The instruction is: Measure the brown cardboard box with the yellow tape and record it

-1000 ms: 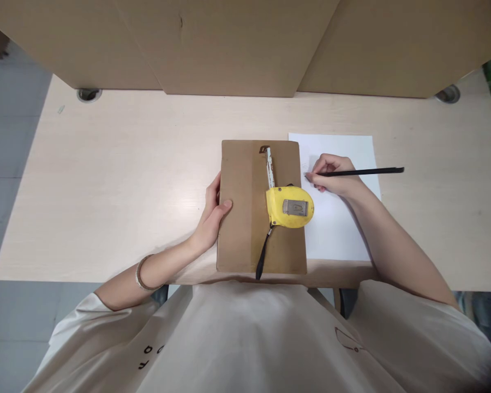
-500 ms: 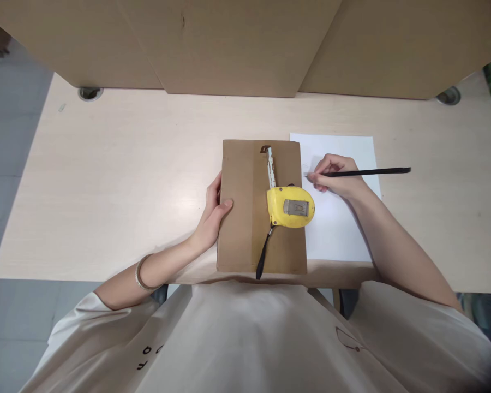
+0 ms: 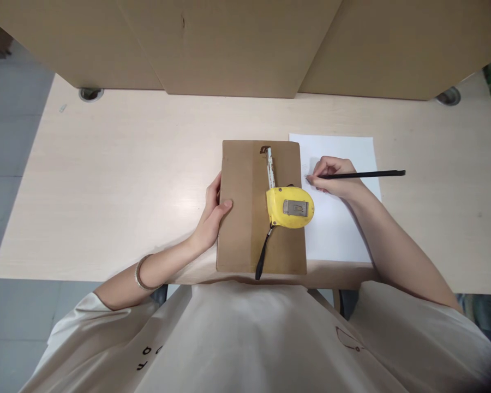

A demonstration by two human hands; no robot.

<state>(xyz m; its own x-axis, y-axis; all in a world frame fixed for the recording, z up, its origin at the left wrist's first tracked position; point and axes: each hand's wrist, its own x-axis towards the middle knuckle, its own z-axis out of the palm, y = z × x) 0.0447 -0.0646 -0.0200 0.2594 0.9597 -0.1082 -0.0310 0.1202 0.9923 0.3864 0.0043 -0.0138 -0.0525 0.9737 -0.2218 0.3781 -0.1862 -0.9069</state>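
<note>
Pencil at paper, beside box.
Seen from here, right hand pinches the pencil near its tip, forearm angled inward. Left hand holds the box at its left side, thumb on top, fingertips hidden. Tape measure: on the box.

1. Left of the box, we have broad room over the tabletop, bounded below by the left hand and forearm.
2. Behind the box, we could slide a hand sideways; the cardboard panels wall off the back.
3. Above the box, the tape measure blocks us, overhanging its right edge.
4. Over the sheet, the right hand and forearm obstruct us; the black pencil juts beyond its right edge.
</note>
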